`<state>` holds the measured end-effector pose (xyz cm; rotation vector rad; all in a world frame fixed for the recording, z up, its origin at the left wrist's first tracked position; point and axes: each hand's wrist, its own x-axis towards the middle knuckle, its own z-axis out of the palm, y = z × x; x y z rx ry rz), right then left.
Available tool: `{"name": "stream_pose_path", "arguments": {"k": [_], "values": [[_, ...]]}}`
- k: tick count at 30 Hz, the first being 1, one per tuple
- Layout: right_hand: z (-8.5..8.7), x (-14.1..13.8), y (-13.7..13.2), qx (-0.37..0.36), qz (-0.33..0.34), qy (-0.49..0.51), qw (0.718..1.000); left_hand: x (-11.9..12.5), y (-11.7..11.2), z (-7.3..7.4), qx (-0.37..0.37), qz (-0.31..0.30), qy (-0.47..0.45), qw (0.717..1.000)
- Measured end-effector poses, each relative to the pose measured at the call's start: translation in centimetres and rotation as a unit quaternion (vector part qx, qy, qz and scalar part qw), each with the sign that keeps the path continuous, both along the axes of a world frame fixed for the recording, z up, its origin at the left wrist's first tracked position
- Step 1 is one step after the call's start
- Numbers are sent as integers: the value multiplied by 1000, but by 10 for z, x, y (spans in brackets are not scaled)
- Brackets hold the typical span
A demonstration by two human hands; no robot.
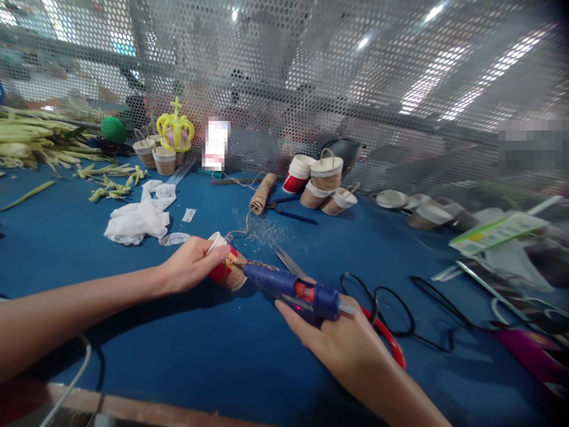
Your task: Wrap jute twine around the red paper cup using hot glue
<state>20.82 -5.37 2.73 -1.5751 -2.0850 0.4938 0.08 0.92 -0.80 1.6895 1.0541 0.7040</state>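
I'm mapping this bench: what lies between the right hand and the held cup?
The blue glue gun, held in the right hand, its nozzle toward the cup; the head view shows this.

The twine roll (263, 193) lies behind cup (226, 275) and glue gun (284, 286).

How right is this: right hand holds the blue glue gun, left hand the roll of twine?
Not quite: in the head view the left hand holds a red cup, not the roll of twine, which lies farther back on the table. The right hand does hold the blue glue gun.
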Motion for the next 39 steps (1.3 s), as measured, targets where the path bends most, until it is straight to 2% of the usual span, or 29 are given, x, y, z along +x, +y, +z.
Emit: {"name": "stream_pose_path", "arguments": {"k": [7, 12, 17, 23, 27, 33, 39], "values": [[-6, 0, -3, -8, 13, 13, 1000, -1, 2, -5, -14, 18, -2, 1000], [-1, -1, -3, -15, 14, 15, 1000, -1, 2, -5, -21, 3, -35, 999], [1, -1, -4, -37, 33, 13, 999, -1, 2, -4, -12, 11, -25, 1000], [0, -3, 0, -51, -24, 1, 998, -2, 2, -5, 27, -4, -5, 1000], [7, -5, 2, -82, -68, -9, 994, -4, 3, -7, 69, -28, 4, 997], [19, -3, 7, -46, -12, -12, 999, -6, 4, -12, 96, -21, 35, 994], [16, -3, 9, -49, -4, -9, 999, -6, 4, -12, 107, -23, 50, 993]]}}
